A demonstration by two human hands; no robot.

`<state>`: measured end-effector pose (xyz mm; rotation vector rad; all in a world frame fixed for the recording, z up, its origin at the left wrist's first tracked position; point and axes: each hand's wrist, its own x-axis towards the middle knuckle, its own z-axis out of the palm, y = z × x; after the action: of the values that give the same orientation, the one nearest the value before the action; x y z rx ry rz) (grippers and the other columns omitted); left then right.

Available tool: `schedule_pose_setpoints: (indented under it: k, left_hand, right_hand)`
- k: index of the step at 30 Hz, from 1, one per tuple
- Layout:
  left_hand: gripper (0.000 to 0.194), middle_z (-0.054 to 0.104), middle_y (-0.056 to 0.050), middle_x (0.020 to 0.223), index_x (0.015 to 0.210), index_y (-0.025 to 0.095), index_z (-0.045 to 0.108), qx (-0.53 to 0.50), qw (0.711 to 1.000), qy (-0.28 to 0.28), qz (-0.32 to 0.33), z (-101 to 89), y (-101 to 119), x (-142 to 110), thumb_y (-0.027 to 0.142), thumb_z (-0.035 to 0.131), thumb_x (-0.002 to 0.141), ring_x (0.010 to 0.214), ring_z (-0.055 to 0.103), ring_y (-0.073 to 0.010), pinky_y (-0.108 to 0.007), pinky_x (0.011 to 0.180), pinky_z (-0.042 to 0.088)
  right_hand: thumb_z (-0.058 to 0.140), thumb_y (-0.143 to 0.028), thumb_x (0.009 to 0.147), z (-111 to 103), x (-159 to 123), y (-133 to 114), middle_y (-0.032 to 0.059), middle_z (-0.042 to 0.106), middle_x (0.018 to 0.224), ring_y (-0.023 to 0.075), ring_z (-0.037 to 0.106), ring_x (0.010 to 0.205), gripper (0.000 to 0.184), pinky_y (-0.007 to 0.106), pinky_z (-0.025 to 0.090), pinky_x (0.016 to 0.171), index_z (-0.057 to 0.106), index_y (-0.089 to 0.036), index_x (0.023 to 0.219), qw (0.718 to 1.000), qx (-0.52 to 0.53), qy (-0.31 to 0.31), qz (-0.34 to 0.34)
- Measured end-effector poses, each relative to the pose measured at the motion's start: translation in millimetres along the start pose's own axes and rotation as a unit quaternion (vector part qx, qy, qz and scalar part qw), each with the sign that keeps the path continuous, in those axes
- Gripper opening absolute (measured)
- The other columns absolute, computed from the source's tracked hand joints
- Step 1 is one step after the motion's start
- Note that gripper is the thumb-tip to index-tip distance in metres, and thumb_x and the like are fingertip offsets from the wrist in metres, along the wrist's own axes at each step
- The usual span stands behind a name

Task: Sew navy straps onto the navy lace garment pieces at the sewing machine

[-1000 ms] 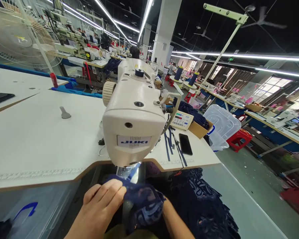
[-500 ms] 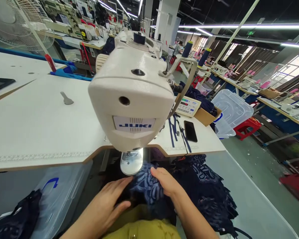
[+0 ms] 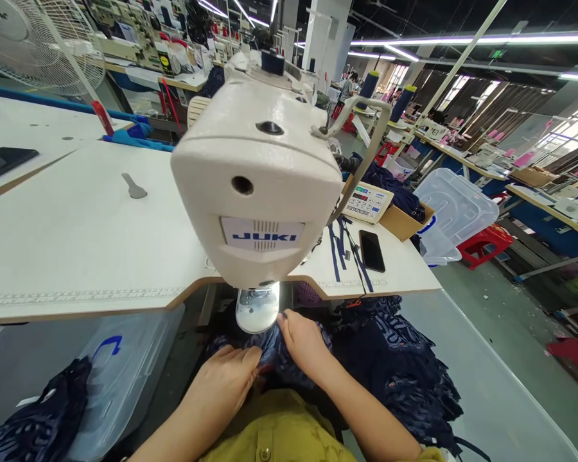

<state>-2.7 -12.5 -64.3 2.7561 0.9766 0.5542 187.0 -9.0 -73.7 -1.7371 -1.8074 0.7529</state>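
Below the head of a white sewing machine (image 3: 255,173), a navy patterned piece of lace fabric (image 3: 270,343) lies under the lit, rounded plate (image 3: 257,309). My left hand (image 3: 231,375) is closed on the fabric's near left side, thumb pressed against the fingers. On the right, my right hand (image 3: 301,340) pinches the same fabric close beside the plate. The needle area is hidden behind the machine head. A heap of navy lace pieces (image 3: 399,378) lies right of my right forearm.
A phone (image 3: 372,251) and navy straps (image 3: 337,253) lie on the white table (image 3: 87,250), right of the machine, near a control panel (image 3: 367,202). A grey metal piece (image 3: 135,187) is at left. A clear plastic bin (image 3: 125,378) holding dark fabric stands at lower left.
My left hand has gone from spread fingers to a closed grip on the fabric. My right hand has moved slightly left, nearer the plate, and the fabric is now bunched between the hands.
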Motion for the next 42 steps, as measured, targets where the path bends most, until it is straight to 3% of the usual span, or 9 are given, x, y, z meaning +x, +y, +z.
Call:
schedule_pose_setpoints:
  k: [5, 11, 17, 19, 21, 25, 29, 34, 42]
  left_hand:
    - [0.022, 0.068, -0.007, 0.077, 0.099, 0.014, 0.054, -0.016, 0.998, -0.048, -0.035, 5.5, 8.6, 6.0, 0.019, 0.034, 0.09, 0.068, 0.065, -0.0201, -0.03, 0.063, 0.051]
    - [0.027, 0.065, -0.006, 0.065, 0.091, 0.015, 0.058, -0.018, 0.994, -0.095, -0.043, 9.5, 15.6, 4.9, 0.012, 0.031, 0.086, 0.057, 0.063, -0.0233, -0.036, 0.06, 0.052]
    - [0.065, 0.06, -0.014, 0.123, 0.133, 0.018, 0.041, -0.159, 0.984, -0.017, -0.083, -24.5, -0.9, 0.2, 0.057, 0.055, 0.083, 0.113, 0.058, -0.0273, -0.039, 0.094, 0.049]
    - [0.044, 0.064, -0.007, 0.115, 0.122, 0.023, 0.053, -0.267, 0.962, -0.041, -0.044, -43.8, -3.8, 3.1, 0.051, 0.052, 0.087, 0.105, 0.06, -0.0214, -0.031, 0.089, 0.051]
    - [0.028, 0.068, -0.001, 0.09, 0.093, 0.023, 0.063, -0.316, 0.947, -0.044, -0.034, -59.8, -5.4, 8.7, 0.044, 0.045, 0.093, 0.083, 0.063, -0.0141, -0.022, 0.072, 0.052]
    - [0.033, 0.056, 0.003, 0.063, 0.071, 0.019, 0.056, -0.13, 0.979, 0.1, -0.12, -70.3, -11.5, 20.4, 0.042, 0.045, 0.093, 0.056, 0.054, -0.0106, -0.02, 0.052, 0.044]
    - [0.023, 0.067, -0.007, 0.101, 0.108, 0.019, 0.06, 0.06, 0.97, 0.226, -0.06, -64.7, -19.0, 24.3, 0.032, 0.048, 0.093, 0.101, 0.06, -0.0229, -0.037, 0.09, 0.044]
    - [0.049, 0.062, 0.001, 0.127, 0.132, 0.026, 0.047, 0.05, 0.988, 0.12, 0.088, -61.1, -20.5, 25.3, 0.004, 0.033, 0.09, 0.122, 0.05, -0.0102, -0.029, 0.107, 0.027]
    - [0.041, 0.065, -0.001, 0.123, 0.128, 0.028, 0.052, 0.086, 0.985, 0.147, 0.011, -48.9, -10.4, 27.6, 0.013, 0.035, 0.094, 0.119, 0.053, -0.0153, -0.034, 0.101, 0.025]
  right_hand:
    - [0.02, -0.042, 0.101, 5.0, -4.7, -7.7, 0.002, 0.059, 0.071, 0.0144, 0.054, 0.066, 0.047, 0.022, 0.038, 0.057, 0.055, -0.018, 0.082, 0.994, 0.101, 0.027, -0.038]
    - [0.026, -0.031, 0.101, 12.6, -9.8, -8.8, 0.0048, 0.061, 0.073, 0.0155, 0.056, 0.063, 0.042, 0.025, 0.036, 0.057, 0.057, -0.017, 0.076, 0.982, -0.136, 0.09, -0.092]
    - [0.047, -0.031, 0.096, -41.0, -16.5, -43.6, -0.0019, 0.066, 0.077, 0.0117, 0.06, 0.068, 0.02, 0.019, 0.038, 0.06, 0.064, -0.022, 0.089, 0.976, -0.02, -0.117, -0.183]
    - [0.047, -0.034, 0.096, -57.8, -20.2, -59.3, -0.0031, 0.067, 0.081, 0.0105, 0.06, 0.068, 0.021, 0.018, 0.039, 0.062, 0.065, -0.024, 0.096, 0.958, 0.039, -0.182, -0.217]
    - [0.046, -0.036, 0.096, -66.3, -19.5, -70.5, -0.0021, 0.067, 0.085, 0.0113, 0.061, 0.072, 0.023, 0.018, 0.04, 0.066, 0.066, -0.025, 0.101, 0.959, 0.057, -0.169, -0.221]
    - [0.048, -0.04, 0.095, -57.3, -4.1, -75.4, 0.0009, 0.062, 0.081, 0.0143, 0.057, 0.074, 0.026, 0.022, 0.038, 0.065, 0.067, -0.024, 0.087, 0.988, 0.016, -0.005, -0.151]
    - [0.053, -0.034, 0.09, -36.2, 9.9, -69.5, -0.0015, 0.059, 0.073, 0.0135, 0.054, 0.067, 0.016, 0.023, 0.035, 0.062, 0.061, -0.022, 0.083, 0.992, 0.08, 0.075, -0.054]
    - [0.053, -0.031, 0.085, -30.4, 16.1, -63.9, -0.0107, 0.034, 0.051, 0.0098, 0.033, 0.047, 0.011, 0.022, 0.03, 0.051, 0.048, -0.021, 0.086, 0.964, 0.251, 0.074, 0.043]
    - [0.048, -0.026, 0.085, -43.2, 39.6, -52.2, -0.0107, 0.037, 0.051, 0.0098, 0.035, 0.046, 0.007, 0.022, 0.031, 0.049, 0.048, -0.021, 0.089, 0.961, 0.268, 0.059, 0.019]
